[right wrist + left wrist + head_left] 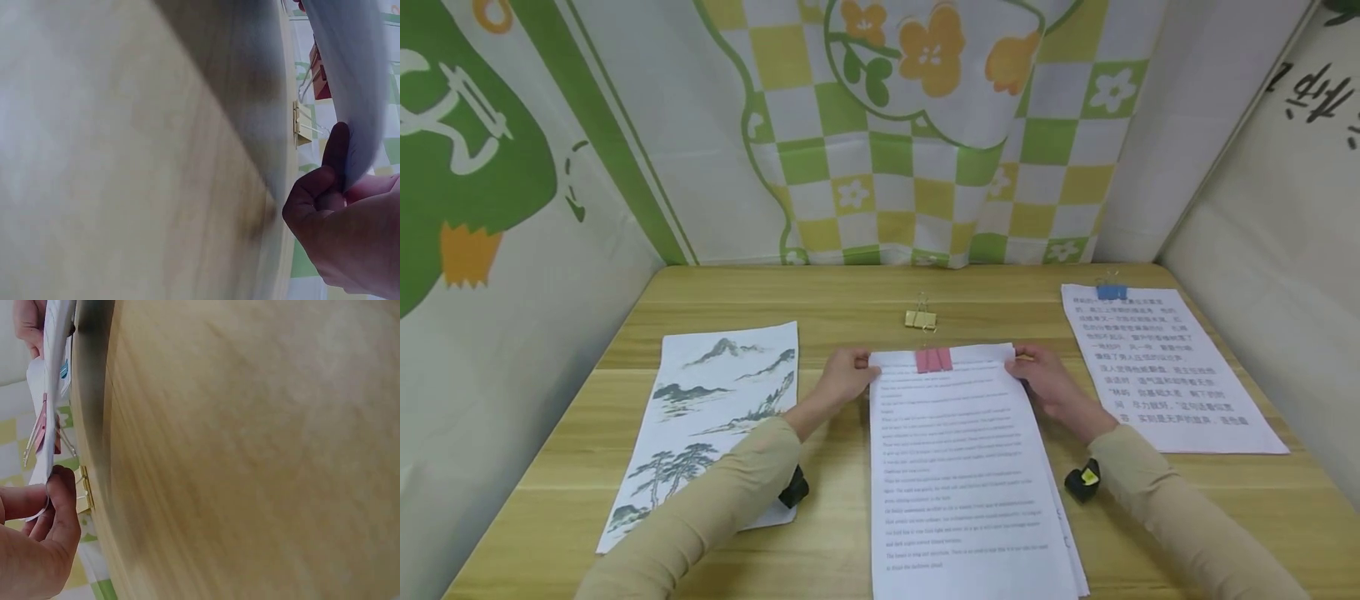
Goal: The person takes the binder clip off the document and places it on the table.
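A stack of printed paper sheets (958,467) is held up in front of me, with a pink binder clip (934,359) on the middle of its top edge. My left hand (847,375) pinches the top left corner between thumb and fingers. At the top right corner my right hand (1041,379) pinches the sheets the same way. In the left wrist view the stack (57,347) appears edge-on, raised over the table, with the pink clip's wire handles spread. The right wrist view shows the underside of the sheets (356,81) and their shadow on the wood.
A gold binder clip (921,318) stands on the table (842,292) behind the stack. Left lies a sheet with an ink landscape (722,392). Right lies another printed stack (1172,375) with a blue binder clip (1112,292). Patterned cloth (925,192) hangs at the back.
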`<state>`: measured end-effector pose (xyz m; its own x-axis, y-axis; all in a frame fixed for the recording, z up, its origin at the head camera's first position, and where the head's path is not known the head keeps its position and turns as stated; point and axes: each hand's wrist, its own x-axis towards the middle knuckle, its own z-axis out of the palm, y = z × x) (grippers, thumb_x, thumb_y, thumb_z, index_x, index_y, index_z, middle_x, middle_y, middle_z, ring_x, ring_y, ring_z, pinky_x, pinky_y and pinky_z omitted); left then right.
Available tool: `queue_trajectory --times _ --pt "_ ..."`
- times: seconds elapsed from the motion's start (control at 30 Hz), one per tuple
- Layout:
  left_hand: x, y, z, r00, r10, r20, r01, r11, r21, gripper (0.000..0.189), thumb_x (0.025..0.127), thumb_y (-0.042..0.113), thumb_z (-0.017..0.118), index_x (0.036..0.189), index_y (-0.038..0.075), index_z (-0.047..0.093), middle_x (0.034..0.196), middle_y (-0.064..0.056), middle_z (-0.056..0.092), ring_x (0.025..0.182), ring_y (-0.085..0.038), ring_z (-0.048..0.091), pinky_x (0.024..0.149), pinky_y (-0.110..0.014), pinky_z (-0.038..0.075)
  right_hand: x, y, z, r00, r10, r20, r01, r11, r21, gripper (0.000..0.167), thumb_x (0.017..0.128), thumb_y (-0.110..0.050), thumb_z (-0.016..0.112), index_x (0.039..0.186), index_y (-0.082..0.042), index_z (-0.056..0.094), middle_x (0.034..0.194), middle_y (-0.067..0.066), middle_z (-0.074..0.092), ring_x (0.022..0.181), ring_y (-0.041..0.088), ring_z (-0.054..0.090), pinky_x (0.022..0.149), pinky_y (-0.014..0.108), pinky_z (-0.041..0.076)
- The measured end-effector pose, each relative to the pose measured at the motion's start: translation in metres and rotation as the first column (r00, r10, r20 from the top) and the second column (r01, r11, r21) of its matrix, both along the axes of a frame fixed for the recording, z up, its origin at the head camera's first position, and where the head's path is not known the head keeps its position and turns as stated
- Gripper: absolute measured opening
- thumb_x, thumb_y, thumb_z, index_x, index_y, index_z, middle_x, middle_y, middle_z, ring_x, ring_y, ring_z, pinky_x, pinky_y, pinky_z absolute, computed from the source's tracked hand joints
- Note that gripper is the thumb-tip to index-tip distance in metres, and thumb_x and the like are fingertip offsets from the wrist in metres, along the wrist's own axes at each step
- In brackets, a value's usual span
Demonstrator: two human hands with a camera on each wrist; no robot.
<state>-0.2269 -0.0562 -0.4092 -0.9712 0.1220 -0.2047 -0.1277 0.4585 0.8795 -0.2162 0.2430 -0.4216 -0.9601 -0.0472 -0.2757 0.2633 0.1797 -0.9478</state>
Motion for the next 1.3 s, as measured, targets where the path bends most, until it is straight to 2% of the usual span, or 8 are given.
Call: queue_trajectory --times 0.17,0.37,0.53,0.67,0.8,0.93,1.1,1.3 --pt "0.0 0.0 -0.001 0.999 0.022 -0.032 -0.023 1.0 -0.006 0.042 0.088 0.001 0.057 0.128 -0.009 0.051 0.114 -0.026 0.061 0.093 -0.026 0.062 0.068 -0.023 0.053 -0.004 0.003 0.001 0.998 0.052 0.029 -0.053 0.998 0.029 0.034 0.095 -0.007 0.048 0.125 0.009 0.044 0.087 -0.003 0.066 0.077 0.006 0.059 0.07 0.022 0.049" --pt "0.0 0.0 -0.004 0.997 0.037 -0.062 -0.036 0.999 0.004 0.038 0.087 0.001 0.058 0.124 -0.008 0.054 0.113 -0.025 0.062 0.097 -0.03 0.062 0.076 -0.03 0.055 -0.019 0.005 0.013 0.985 0.159 0.061 -0.167 0.974 0.153 0.05 0.099 -0.018 0.045 0.14 0.009 0.034 0.13 0.026 0.052 0.107 0.021 0.056 0.091 0.029 0.046" --pt "0.0 0.0 -0.004 0.995 0.042 -0.089 -0.043 0.999 -0.002 0.034 0.088 0.002 0.059 0.121 -0.007 0.057 0.113 -0.024 0.062 0.099 -0.031 0.062 0.08 -0.034 0.055 -0.045 -0.006 0.027 0.977 0.21 0.045 -0.215 0.951 0.224 0.055 0.098 -0.026 0.048 0.141 0.005 0.036 0.139 0.025 0.046 0.13 0.034 0.044 0.112 0.045 0.031" --pt "0.001 0.002 -0.005 0.994 0.043 -0.1 -0.042 0.999 0.006 0.031 0.087 0.001 0.059 0.117 -0.007 0.06 0.107 -0.023 0.064 0.09 -0.027 0.062 0.072 -0.029 0.054 -0.062 -0.024 0.037 0.947 0.317 0.056 -0.321 0.911 0.26 0.059 0.098 -0.032 0.049 0.142 0.003 0.033 0.139 0.023 0.048 0.132 0.036 0.042 0.115 0.048 0.026" --pt "0.003 0.004 -0.005 0.994 0.037 -0.103 -0.036 0.999 0.016 0.03 0.086 0.0 0.06 0.114 -0.008 0.061 0.104 -0.023 0.065 0.087 -0.026 0.063 0.068 -0.027 0.053 -0.072 -0.041 0.04 0.896 0.431 0.106 -0.442 0.89 0.113 0.06 0.099 -0.029 0.046 0.142 0.008 0.028 0.136 0.026 0.049 0.129 0.035 0.046 0.113 0.045 0.032" --pt "0.004 0.006 -0.005 0.995 0.028 -0.101 -0.026 0.999 0.02 0.028 0.087 0.0 0.059 0.114 -0.008 0.062 0.102 -0.023 0.066 0.083 -0.025 0.064 0.066 -0.025 0.052 -0.078 -0.052 0.036 0.868 0.463 0.177 -0.46 0.886 -0.063 0.058 0.101 -0.021 0.043 0.143 0.011 0.02 0.122 0.023 0.056 0.117 0.029 0.056 0.109 0.041 0.038" --pt "0.004 0.005 -0.005 0.994 0.029 -0.107 -0.028 1.0 0.006 0.028 0.087 0.001 0.059 0.114 -0.007 0.062 0.101 -0.022 0.068 0.083 -0.024 0.065 0.067 -0.024 0.052 -0.081 -0.056 0.03 0.852 0.48 0.208 -0.457 0.877 -0.148 0.059 0.1 -0.018 0.043 0.145 0.009 0.015 0.122 0.018 0.058 0.113 0.024 0.058 0.107 0.039 0.04" --pt "0.004 0.002 -0.004 0.995 0.03 -0.096 -0.03 1.0 0.002 0.031 0.088 0.002 0.059 0.118 -0.007 0.06 0.104 -0.023 0.067 0.088 -0.027 0.067 0.069 -0.025 0.053 -0.082 -0.057 0.03 0.849 0.496 0.182 -0.476 0.868 -0.144 0.058 0.099 -0.015 0.046 0.144 0.01 0.018 0.12 0.016 0.061 0.106 0.019 0.062 0.1 0.033 0.047"
